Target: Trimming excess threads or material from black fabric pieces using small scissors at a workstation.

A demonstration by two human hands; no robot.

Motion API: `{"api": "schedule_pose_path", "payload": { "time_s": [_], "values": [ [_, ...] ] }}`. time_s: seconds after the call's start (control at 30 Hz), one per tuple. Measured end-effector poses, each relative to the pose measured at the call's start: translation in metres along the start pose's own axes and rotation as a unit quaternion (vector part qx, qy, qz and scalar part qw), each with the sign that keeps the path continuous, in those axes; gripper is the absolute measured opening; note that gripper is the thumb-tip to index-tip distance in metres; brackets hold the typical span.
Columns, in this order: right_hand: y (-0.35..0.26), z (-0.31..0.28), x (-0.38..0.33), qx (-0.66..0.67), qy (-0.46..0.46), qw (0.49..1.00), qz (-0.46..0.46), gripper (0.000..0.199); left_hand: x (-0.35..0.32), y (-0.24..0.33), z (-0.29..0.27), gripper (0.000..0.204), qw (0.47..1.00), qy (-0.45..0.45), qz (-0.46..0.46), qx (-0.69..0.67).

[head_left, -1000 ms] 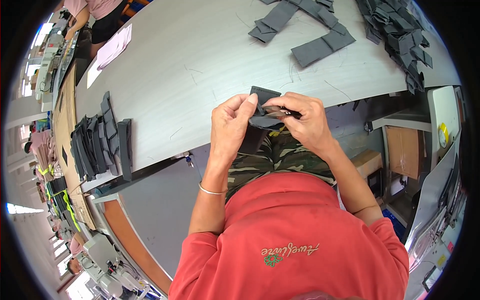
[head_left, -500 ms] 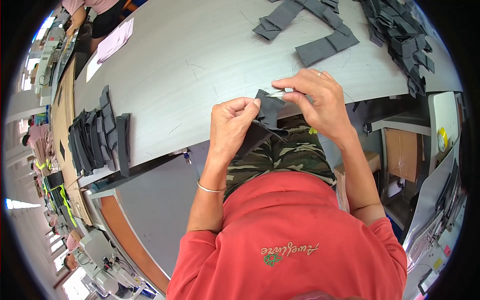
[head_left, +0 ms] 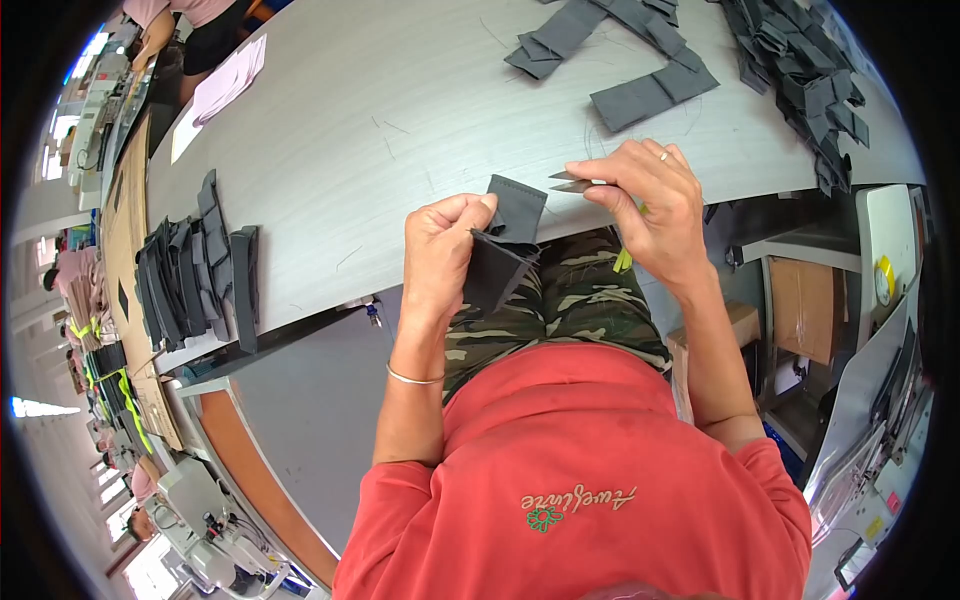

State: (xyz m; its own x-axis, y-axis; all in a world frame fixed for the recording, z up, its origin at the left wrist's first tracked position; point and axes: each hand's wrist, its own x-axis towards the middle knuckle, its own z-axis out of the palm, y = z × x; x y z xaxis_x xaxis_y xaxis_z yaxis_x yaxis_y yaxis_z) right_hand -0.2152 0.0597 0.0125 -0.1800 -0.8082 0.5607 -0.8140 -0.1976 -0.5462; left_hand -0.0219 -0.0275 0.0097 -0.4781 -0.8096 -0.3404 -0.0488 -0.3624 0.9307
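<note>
Left hand (head_left: 436, 245): your fingers are pinching a stitched dark grey fabric piece (head_left: 520, 206) by its left side, the lower folds hanging above your lap at the near edge of the desk (head_left: 330, 180). Right hand (head_left: 655, 212): your fingers are gripping thread snips (head_left: 572, 184), blades parted, tips pointing toward the fabric and standing apart from it. Hazards, as judged: a loose fold swinging into the blades could be getting nicked; stitching could be suffering if the tips are biting too near the seam; left fingertips could be risking a cut if the blades are closing near the pinch; a one-sided pinch could be letting the piece slip. Surface: pale desk, carrying a row of grey fabric strips (head_left: 200, 275) at left, folded strips (head_left: 655, 95) beyond your right hand, a tangled heap (head_left: 800, 95) at far right, loose threads (head_left: 396, 127), pink sheets (head_left: 230, 82). Room: a cardboard box (head_left: 808, 308) is sitting at right, a sewing machine (head_left: 200, 500) standing at lower left, a co-worker (head_left: 208, 25) standing at upper left.
</note>
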Motion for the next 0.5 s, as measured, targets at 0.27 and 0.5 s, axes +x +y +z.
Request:
{"api": "schedule_pose_path", "payload": {
  "time_s": [0.27, 0.5],
  "values": [
    [-0.0035, -0.0012, -0.0018, -0.035, -0.041, 0.998, -0.043, 0.018, -0.0018, 0.0002, -0.0028, 0.021, 1.0, 0.007, -0.002, -0.001],
    [-0.0059, 0.0008, -0.0016, -0.019, -0.048, 0.997, -0.055, 0.022, -0.0027, -0.0008, -0.0038, 0.022, 1.0, -0.005, 0.001, 0.005]
  ]
}}
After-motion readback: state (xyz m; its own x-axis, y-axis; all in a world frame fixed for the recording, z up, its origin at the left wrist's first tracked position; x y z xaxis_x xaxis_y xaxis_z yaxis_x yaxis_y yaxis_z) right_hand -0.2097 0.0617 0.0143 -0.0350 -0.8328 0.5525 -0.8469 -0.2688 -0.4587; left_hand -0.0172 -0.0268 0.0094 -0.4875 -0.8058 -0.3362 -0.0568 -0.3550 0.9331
